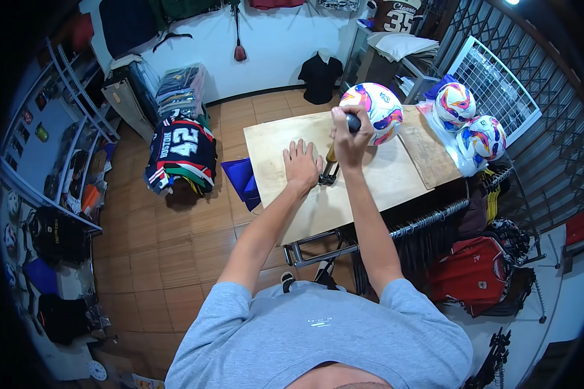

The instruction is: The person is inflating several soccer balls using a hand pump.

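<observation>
My right hand [353,136] is closed around the dark handle of a hand pump [330,158], whose yellowish barrel slants down to a dark foot on the light plywood board [282,209]. Palm down on the board, just left of the pump's foot, lies my left hand [302,163], its fingers spread. A white football [372,112] with pink, orange and blue patterns sits behind my right hand, which hides part of it. Whether a hose joins the pump and the football cannot be seen.
Two more patterned footballs, one behind [455,104] and one nearer [482,138], rest on clear plastic at the right. A clothes rail [430,219] runs along the near edge. Stacked jerseys [182,150] stand on the left, beyond a blue cloth [243,180].
</observation>
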`<action>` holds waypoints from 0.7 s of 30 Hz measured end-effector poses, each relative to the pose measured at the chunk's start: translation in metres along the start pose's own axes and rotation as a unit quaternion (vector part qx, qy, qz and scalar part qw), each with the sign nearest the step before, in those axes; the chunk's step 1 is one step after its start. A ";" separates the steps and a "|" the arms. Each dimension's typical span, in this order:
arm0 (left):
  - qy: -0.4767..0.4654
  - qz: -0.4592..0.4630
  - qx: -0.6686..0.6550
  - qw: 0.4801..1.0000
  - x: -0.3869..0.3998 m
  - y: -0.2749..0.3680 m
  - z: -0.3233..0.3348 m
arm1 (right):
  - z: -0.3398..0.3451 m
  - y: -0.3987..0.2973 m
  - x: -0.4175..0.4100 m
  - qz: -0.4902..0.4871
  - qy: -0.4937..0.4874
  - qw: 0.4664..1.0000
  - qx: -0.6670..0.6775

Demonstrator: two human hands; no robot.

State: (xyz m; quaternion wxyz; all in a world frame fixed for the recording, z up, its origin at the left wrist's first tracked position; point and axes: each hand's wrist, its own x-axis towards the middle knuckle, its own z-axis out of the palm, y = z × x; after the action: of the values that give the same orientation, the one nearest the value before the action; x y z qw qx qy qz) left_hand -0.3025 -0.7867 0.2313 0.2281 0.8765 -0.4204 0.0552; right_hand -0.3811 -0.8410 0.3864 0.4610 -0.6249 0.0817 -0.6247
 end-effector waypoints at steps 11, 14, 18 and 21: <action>0.015 0.016 0.021 1.000 0.001 -0.002 -0.002 | -0.006 0.053 -0.052 -0.014 0.012 0.998 -0.062; 0.020 0.014 0.018 1.000 0.003 -0.001 -0.002 | -0.008 0.048 -0.050 -0.041 0.022 0.995 -0.087; 0.017 0.012 0.014 1.000 0.002 0.001 0.000 | -0.009 0.032 -0.027 0.075 -0.016 0.995 -0.060; 0.003 -0.001 0.009 1.000 0.000 0.000 -0.003 | 0.002 -0.021 0.001 0.083 -0.026 0.996 -0.016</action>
State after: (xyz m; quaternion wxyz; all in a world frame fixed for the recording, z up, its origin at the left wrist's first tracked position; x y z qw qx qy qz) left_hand -0.3024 -0.7851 0.2335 0.2216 0.8787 -0.4182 0.0615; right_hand -0.3892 -0.8297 0.4017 0.5033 -0.6395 0.1314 -0.5661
